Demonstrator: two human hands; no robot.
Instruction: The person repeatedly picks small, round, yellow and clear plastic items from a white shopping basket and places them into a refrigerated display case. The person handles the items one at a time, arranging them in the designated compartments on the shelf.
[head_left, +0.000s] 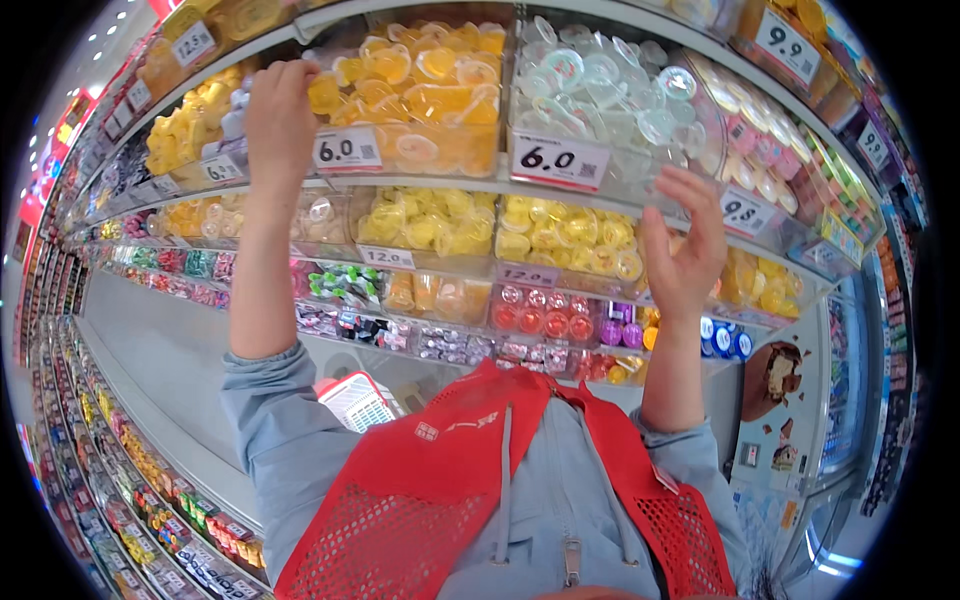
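My left hand (279, 124) is raised to the upper shelf, at the left end of a clear bin (450, 154) heaped with orange jelly cups (439, 64). Its bent fingers close on one orange jelly cup (324, 94); the thumb is hidden. My right hand (686, 244) has its fingers apart and holds nothing. It hovers by the front of the upper shelf, below and right of a bin of clear jelly cups (592, 79). Behind it on the lower tier are yellow jelly cups (577, 236).
Price tags (559, 159) front the bins. Packs of red jelly cups (544, 311) and wrapped sweets (454, 346) fill lower tiers. A red-and-white shopping basket (360, 397) is below, left of my body. More candy shelves (142, 495) curve along the left; a chocolate-pictured panel (776, 382) stands right.
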